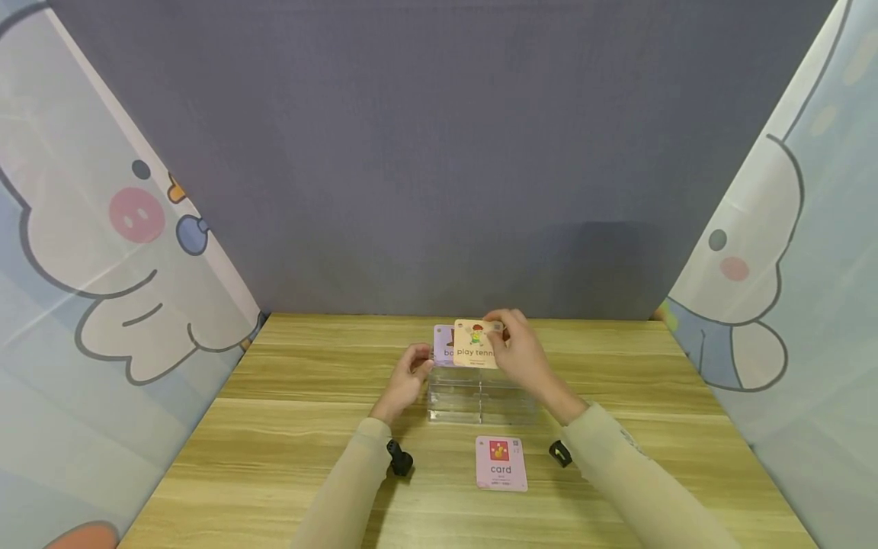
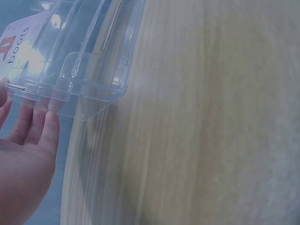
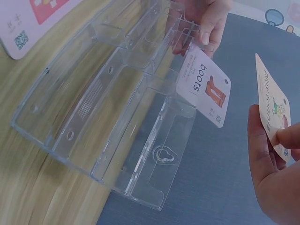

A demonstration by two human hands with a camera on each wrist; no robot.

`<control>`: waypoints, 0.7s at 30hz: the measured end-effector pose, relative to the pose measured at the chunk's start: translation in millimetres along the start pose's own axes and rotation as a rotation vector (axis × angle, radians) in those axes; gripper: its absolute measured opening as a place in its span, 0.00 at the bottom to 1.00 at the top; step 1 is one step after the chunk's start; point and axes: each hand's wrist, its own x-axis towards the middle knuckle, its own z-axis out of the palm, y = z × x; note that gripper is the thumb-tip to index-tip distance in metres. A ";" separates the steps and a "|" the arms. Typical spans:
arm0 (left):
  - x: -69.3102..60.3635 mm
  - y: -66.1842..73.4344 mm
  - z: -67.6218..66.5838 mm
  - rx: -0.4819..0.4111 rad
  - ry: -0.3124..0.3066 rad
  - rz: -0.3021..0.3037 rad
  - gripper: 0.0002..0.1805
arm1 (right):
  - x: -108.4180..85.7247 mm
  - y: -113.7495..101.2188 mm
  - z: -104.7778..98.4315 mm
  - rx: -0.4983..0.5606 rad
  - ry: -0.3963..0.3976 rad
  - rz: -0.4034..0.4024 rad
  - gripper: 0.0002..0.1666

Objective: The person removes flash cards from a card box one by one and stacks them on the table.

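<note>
A clear tiered rack (image 1: 456, 408) stands on the wooden table, a purple boots card (image 3: 204, 86) leaning in its top tier at the left side. My left hand (image 1: 405, 383) grips the rack's upper left edge; in the left wrist view its fingers (image 2: 35, 124) lie behind the clear plastic. Pinched between thumb and fingers of my right hand (image 1: 524, 358) is a cream "play tennis" card (image 1: 473, 347), held above the rack. In the head view it overlaps the boots card; the right wrist view shows the two apart.
A pink "card" card (image 1: 501, 463) lies flat on the table (image 1: 240, 457) in front of the rack. Black wrist devices sit at both sleeves. A grey backdrop (image 1: 439, 152) rises behind the table, with cartoon curtains (image 1: 62, 229) at either side.
</note>
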 end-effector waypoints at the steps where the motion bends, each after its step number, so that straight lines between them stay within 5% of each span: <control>1: 0.1 -0.4 -0.2 0.003 -0.003 0.005 0.16 | -0.8 -0.3 -0.9 0.006 -0.001 0.001 0.15; 21: 2.5 -2.5 0.0 -0.008 -0.002 0.019 0.16 | -19.5 0.0 -13.1 0.026 0.020 -0.047 0.15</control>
